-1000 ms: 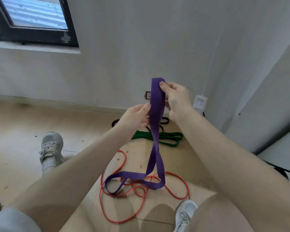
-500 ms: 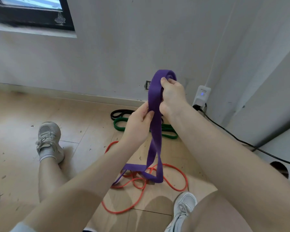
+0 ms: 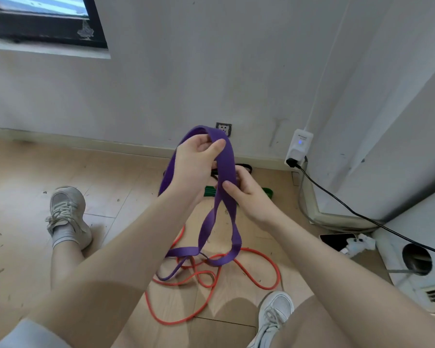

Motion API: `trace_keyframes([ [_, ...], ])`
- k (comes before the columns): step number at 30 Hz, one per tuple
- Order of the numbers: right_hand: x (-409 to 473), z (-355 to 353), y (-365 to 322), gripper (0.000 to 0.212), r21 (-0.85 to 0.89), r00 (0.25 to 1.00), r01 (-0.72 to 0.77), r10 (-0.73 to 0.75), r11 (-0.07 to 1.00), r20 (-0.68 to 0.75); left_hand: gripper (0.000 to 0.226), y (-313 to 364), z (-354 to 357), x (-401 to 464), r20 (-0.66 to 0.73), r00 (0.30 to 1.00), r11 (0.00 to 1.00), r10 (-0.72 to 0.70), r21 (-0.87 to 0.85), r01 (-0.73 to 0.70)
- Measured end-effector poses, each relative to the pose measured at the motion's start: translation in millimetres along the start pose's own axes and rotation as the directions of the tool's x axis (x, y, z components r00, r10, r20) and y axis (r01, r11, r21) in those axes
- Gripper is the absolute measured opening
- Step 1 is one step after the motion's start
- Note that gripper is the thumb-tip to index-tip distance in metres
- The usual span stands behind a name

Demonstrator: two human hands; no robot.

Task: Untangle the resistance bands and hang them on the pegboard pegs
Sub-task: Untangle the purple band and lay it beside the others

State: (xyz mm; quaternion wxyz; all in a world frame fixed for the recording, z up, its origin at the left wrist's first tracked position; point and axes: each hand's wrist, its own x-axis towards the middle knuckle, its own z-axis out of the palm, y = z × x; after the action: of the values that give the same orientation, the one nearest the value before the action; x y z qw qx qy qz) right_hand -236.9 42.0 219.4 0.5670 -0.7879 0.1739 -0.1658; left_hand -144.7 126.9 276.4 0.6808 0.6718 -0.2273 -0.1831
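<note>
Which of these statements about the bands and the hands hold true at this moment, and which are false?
1. Both hands grip the purple band. True.
2. The left hand holds the band lower than the right hand. False: the left hand is higher, at the top loop.
3. The orange band lies on the floor. True.
4. The green band hangs on a peg. False: it lies on the floor by the wall.
5. The purple band's lower end rests over the orange band. True.

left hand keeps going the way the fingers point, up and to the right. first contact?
Most likely the purple band itself: the left hand already grips its top loop, and the strap crosses just past the fingertips. Beyond it stands the wall, but depth is unclear.
</note>
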Motion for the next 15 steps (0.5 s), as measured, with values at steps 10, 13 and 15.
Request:
trace_keyframes([
  [10, 4.5, -20.4, -36.9, 0.01, 0.389, 0.97, -0.054, 0.14, 0.92, -0.198, 0.017, -23.8, 17.8, -38.4, 0.142, 0.99, 0.968, 0.022, 0.243, -0.056],
  [13, 11.8, -21.6, -51.4, 0.015, 0.469, 0.944, -0.08, 0.218, 0.879, -0.247, 0.029, -30.9, 16.7, -50.0, 0.03, 0.999, 0.979, 0.035, 0.201, -0.04],
  [15, 16.4, -24.1, -63.0, 0.008, 0.508, 0.932, -0.049, 0.222, 0.86, -0.286, 0.03, -27.9, 14.8, -49.3, 0.011, 0.997, 0.98, 0.074, 0.184, -0.074],
])
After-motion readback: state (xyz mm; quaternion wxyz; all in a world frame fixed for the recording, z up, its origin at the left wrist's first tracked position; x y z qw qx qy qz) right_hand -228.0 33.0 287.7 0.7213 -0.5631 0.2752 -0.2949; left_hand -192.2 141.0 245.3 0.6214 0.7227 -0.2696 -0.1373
